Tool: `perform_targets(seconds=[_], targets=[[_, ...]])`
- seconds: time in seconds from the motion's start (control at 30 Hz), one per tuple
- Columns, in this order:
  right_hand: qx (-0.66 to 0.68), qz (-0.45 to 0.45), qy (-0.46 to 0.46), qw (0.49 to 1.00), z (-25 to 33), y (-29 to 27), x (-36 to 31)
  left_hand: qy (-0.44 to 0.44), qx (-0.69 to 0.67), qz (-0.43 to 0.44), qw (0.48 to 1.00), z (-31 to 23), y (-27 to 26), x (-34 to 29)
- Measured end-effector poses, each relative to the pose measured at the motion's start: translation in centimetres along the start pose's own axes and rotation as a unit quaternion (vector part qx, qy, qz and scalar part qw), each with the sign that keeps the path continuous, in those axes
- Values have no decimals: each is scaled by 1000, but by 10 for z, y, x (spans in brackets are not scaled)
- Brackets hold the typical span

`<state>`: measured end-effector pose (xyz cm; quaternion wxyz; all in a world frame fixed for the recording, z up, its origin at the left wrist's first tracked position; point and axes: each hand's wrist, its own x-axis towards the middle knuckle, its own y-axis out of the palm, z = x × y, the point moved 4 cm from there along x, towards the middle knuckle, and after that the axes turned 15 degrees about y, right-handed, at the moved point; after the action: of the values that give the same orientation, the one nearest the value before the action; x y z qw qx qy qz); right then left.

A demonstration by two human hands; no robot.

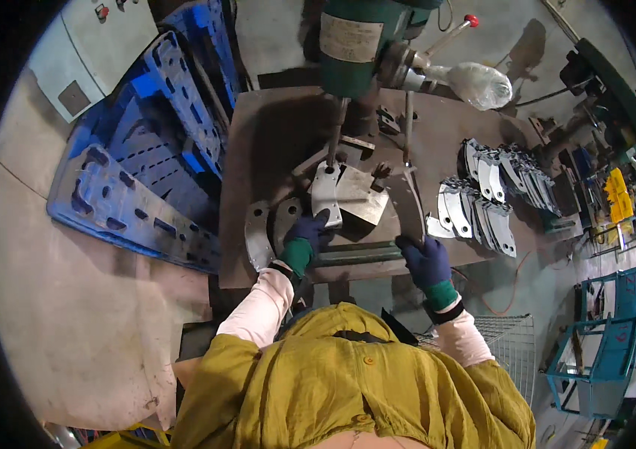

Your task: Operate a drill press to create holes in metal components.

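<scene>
My left hand (307,237), in a dark blue glove with a green cuff, is closed on the near end of a flat, pale metal plate (325,196) with small holes. This plate lies on a block-shaped metal fixture (361,194), and the drill bit (332,146) of a green drill press (351,56) comes down at its far end. To the right, my gloved right hand (425,263) has its fingers closed around the near end of a long, curved, dark grey metal strip (410,206). The glove hides that end.
Two curved plates (258,236) lie left of my left hand on the brown worktable (258,135). Rows of similar plates (475,213) are stacked at the right. Blue plastic pallets (134,206) stand left of the table; a wire basket (508,340) and teal carts (609,322) are at the right.
</scene>
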<state>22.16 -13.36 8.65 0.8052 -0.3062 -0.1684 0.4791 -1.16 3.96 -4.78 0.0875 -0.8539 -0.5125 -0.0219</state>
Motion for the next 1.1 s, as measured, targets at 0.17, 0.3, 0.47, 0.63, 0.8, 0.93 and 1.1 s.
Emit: perform_targets(seconds=[0.17,0.3,0.47,0.63,0.8,0.93,1.1], targets=[[-24,-41,134,990,-67,-5,16,-44,-68,-31,996,-8,-3,-1],[-240,-93,102,961,-75,5,68,-190,-190,-77,960,12,-11,2],[-393,-57,71,915,-74,39,105,-101,-203,-83,970,-18,-17,-5],[-398,120,-14,910,-36,64,91,-31,177,61,982,-9,-89,-6],[54,91,181,978,-16,-4,90,193,322,12,927,-126,-159,44],[215,-29,-5,976,127,-82,59,244,276,-53,928,-183,-203,144],[97,-117,-117,981,183,-119,22,436,15,-68,897,-257,-157,225]])
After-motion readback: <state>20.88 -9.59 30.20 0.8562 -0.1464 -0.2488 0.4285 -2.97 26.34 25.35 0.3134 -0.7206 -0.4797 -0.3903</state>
